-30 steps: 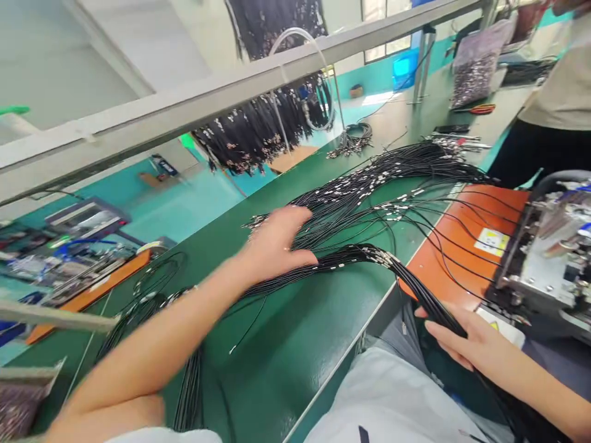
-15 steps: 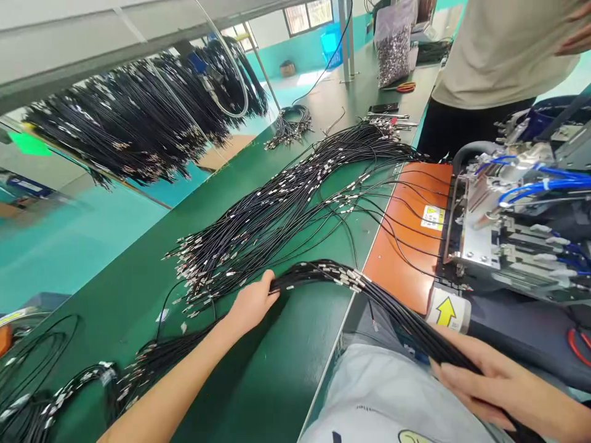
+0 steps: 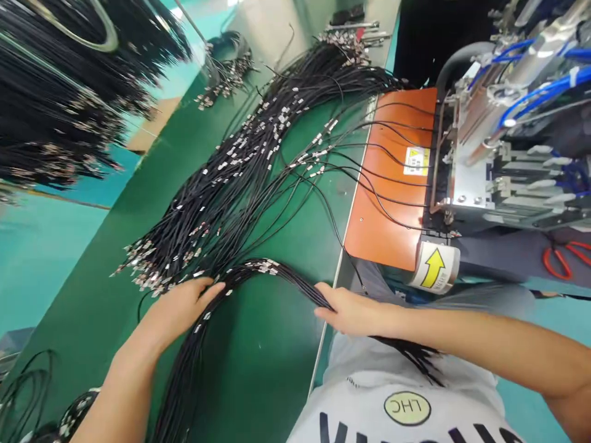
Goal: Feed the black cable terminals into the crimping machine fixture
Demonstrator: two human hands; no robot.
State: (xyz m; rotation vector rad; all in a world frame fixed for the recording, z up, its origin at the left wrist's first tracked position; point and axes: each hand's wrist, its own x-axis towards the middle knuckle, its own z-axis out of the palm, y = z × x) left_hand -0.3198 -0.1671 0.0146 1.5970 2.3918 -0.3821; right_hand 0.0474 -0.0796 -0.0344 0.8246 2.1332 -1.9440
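A bundle of thin black cables [image 3: 270, 266] with small white tags arches over the green table in front of me. My right hand [image 3: 353, 309] is closed around it at the table's front edge, and its loose tail hangs over my lap. My left hand [image 3: 187, 306] pinches the same bundle at its left bend; some of those fingers are hidden. From there the cables run down toward the bottom of the view. Just beyond my left hand lies a large pile of similar cables [image 3: 240, 160] with metal ends.
Several cables cross an orange plate [image 3: 392, 178] into a machine with blue hoses [image 3: 475, 166]. Red-handled scissors [image 3: 561, 261] lie at the right. More cables hang from a rack [image 3: 55, 111] at upper left, and a small coil [image 3: 226, 74] lies behind the pile.
My right hand has moved left along the bundle, from beside my lap to the table edge. My left hand has shifted left and nearer the pile. The view has tilted downward.
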